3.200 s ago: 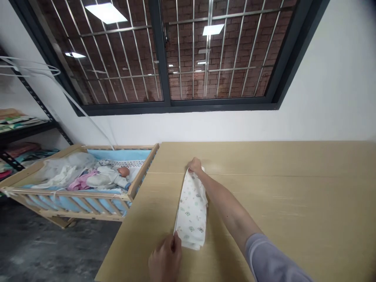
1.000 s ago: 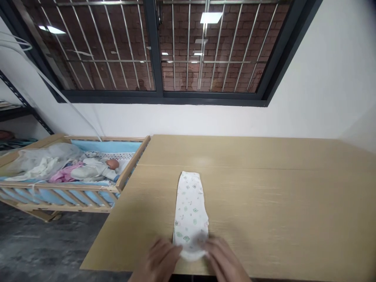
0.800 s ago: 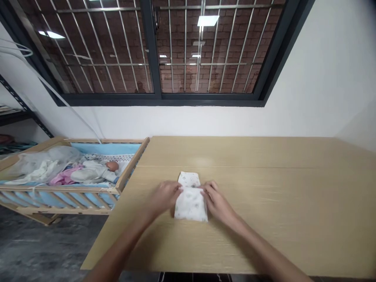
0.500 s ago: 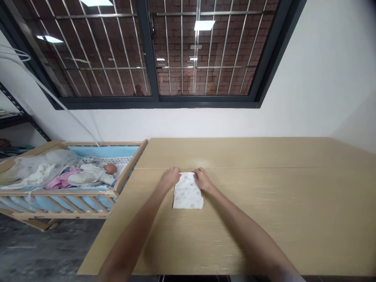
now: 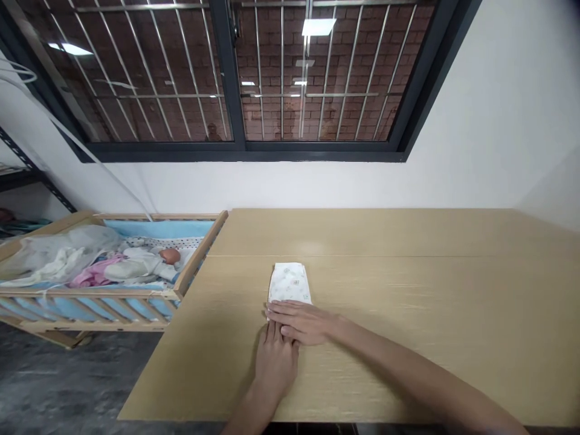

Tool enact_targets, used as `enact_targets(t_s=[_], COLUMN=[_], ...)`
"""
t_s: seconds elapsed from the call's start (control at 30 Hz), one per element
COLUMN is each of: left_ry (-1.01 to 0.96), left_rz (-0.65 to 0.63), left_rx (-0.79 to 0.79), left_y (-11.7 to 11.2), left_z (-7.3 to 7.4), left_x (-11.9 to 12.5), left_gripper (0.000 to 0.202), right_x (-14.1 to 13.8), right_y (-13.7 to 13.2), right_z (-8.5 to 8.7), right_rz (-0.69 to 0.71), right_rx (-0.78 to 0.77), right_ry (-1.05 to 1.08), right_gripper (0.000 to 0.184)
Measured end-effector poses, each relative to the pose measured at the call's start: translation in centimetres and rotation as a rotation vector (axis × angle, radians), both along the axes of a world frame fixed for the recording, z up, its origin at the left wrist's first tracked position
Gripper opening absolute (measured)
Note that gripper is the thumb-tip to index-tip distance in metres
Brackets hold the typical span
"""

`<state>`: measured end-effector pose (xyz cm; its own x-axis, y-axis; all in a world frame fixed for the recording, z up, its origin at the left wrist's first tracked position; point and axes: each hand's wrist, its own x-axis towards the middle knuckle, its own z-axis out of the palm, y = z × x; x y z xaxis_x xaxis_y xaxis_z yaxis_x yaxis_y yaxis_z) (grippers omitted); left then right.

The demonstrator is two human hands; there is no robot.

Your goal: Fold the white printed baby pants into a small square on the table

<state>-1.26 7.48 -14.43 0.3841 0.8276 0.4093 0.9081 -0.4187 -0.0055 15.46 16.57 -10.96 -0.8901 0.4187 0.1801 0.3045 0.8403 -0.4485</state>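
White cotton with small green prints, folded into a compact pad [image 5: 290, 281], lies on the pale wood desk [image 5: 408, 302] straight ahead of me, a little left of the middle. My right hand [image 5: 304, 323] lies palm down across the pad's near edge, its fingers [image 5: 280, 312] stretched out and pointing left. It seems to rest on that edge. My left hand [image 5: 276, 362] lies flat on the desk just behind, its fingertips tucked under the right hand. Neither hand grips anything: both are spread and released, only bearing down.

To press this well, I judge the weight should go straight down through the flat of the fingers, not the tips. Tips would dimple the soft layers and leave the edge puffy. The desk looks smooth, so any forward shove could slide the whole pad or shear the top layer off the one beneath. If I smooth it at all, I would stroke from the near edge toward the far one, lightly and evenly. I would watch that the two long sides stay stacked and no corner peeps out.

The wooden cot [image 5: 202, 257] with the doll [image 5: 154, 261] stands beside the desk's left end, well apart from the pad and out of my way.
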Motion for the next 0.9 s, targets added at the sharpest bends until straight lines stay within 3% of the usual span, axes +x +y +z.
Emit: enact_targets(t_s=[0.13,0.27,0.4,0.53,0.7,0.8,0.9], left_ry=[-0.019,0.001,0.012,0.009,-0.02,-0.07,-0.12], left_rz=[0.018,0.041,0.023,-0.054,-0.209,-0.301,-0.315], left_rx=[0.004,-0.014,-0.028,-0.093,-0.152,-0.167,-0.184], left_y=[0.9,1.0,0.9,2.1,4.8,6.1,6.6], left_z=[-0.1,-0.4,-0.3,0.9,2.2,1.9,1.3], left_x=[-0.2,-0.1,-0.3,-2.0,-5.4,-6.7,-6.9], left_gripper=[0.044,0.045,0.044,0.038,0.031,0.029,0.032], right_x=[0.8,2.1,2.2,2.4,4.0,4.8,5.1], right_y=[5.3,11.0,12.5,9.3,2.0,-1.4,-3.1], right_z=[-1.5,-1.5,-0.7,1.0,3.0,2.2,0.2], right_rz=[-0.12,-0.247,-0.332,-0.402,-0.496,-0.502,-0.52], right_rx=[-0.021,0.046,0.069,0.111,0.18,0.198,0.24], right_ry=[-0.103,-0.155,-0.191,-0.087,0.009,-0.031,-0.027], right_gripper=[0.053,0.055,0.057,0.059,0.043,0.032,0.021])
